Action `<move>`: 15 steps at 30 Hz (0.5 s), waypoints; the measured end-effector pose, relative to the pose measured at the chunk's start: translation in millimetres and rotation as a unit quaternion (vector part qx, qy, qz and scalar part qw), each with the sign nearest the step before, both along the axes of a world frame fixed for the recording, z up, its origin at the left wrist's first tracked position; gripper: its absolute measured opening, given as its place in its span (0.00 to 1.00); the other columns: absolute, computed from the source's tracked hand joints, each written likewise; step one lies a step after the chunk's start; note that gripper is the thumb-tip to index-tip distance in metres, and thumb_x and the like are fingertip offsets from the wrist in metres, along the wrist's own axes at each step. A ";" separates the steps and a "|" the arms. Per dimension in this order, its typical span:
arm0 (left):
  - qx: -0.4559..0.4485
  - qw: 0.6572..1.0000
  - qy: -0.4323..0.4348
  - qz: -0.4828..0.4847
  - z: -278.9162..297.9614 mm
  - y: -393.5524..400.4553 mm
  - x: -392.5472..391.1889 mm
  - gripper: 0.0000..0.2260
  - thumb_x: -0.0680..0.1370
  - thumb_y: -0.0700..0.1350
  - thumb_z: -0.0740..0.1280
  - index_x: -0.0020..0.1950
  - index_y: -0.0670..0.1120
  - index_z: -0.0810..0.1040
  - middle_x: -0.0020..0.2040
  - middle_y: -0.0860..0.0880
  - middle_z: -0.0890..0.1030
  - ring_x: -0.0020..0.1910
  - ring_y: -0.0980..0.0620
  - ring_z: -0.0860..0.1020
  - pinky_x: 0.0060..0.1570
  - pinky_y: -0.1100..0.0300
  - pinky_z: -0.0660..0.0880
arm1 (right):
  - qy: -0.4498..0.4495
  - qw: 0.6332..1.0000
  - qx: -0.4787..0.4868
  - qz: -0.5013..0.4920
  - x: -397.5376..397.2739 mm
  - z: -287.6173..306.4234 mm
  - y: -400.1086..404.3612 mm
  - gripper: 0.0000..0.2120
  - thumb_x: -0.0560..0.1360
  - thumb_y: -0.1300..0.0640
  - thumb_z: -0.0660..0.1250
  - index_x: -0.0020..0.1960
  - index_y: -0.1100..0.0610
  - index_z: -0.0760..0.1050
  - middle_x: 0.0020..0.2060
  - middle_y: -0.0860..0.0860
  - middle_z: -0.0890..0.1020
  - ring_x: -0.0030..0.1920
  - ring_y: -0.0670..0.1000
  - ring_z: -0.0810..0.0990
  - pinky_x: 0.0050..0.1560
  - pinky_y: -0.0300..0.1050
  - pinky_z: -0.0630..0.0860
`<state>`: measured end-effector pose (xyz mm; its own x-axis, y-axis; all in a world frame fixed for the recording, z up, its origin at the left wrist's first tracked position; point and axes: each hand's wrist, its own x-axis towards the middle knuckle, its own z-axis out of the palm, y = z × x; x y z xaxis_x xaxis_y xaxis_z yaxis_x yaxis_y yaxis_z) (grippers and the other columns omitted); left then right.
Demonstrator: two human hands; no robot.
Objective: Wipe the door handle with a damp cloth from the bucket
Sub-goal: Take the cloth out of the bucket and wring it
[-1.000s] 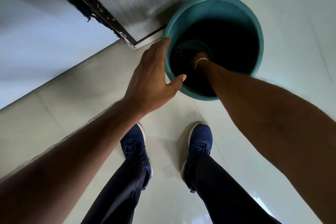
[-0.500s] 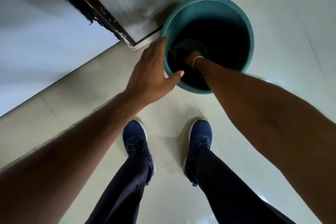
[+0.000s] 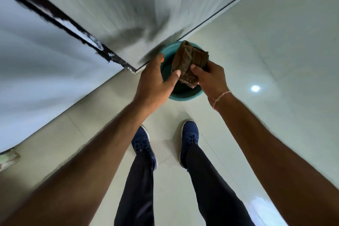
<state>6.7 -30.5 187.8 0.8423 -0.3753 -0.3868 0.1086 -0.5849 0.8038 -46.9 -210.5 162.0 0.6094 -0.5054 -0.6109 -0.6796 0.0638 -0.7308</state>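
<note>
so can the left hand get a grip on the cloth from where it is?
Probably yes. The left hand is open right beside the brown cloth, thumb at its edge, with nothing between them. The right hand holds the cloth above the teal bucket.

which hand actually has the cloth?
The right hand, the one with the thin wrist band, pinches the brown cloth above the teal bucket. The left hand is open, its thumb just beside the cloth.
</note>
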 end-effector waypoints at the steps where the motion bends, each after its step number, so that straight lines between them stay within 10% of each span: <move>1: -0.020 1.000 0.016 0.010 24.7 -4.3 -1.9 0.27 0.79 0.58 0.71 0.75 0.49 0.74 0.71 0.54 0.80 0.71 0.57 0.77 0.75 0.54 0.74 | -0.019 1.000 -0.013 0.005 -6.0 35.2 0.7 0.11 0.82 0.58 0.73 0.63 0.58 0.83 0.49 0.50 0.87 0.47 0.47 0.86 0.46 0.34 0.82; 10: -0.171 0.970 0.148 0.086 226.7 -14.2 -19.9 0.09 0.81 0.48 0.77 0.58 0.48 0.84 0.54 0.50 0.89 0.57 0.55 0.86 0.56 0.60 0.82 | -0.132 0.989 -0.008 0.066 -50.4 270.9 11.7 0.11 0.78 0.63 0.71 0.60 0.58 0.83 0.47 0.53 0.87 0.46 0.46 0.85 0.50 0.43 0.84; 15: -0.206 0.950 0.174 0.159 304.3 0.0 -41.7 0.20 0.75 0.53 0.78 0.59 0.39 0.83 0.55 0.41 0.88 0.58 0.43 0.87 0.60 0.45 0.85 | -0.159 0.984 -0.009 0.077 -66.1 347.3 16.1 0.08 0.75 0.57 0.74 0.54 0.54 0.83 0.42 0.50 0.85 0.44 0.47 0.83 0.48 0.49 0.84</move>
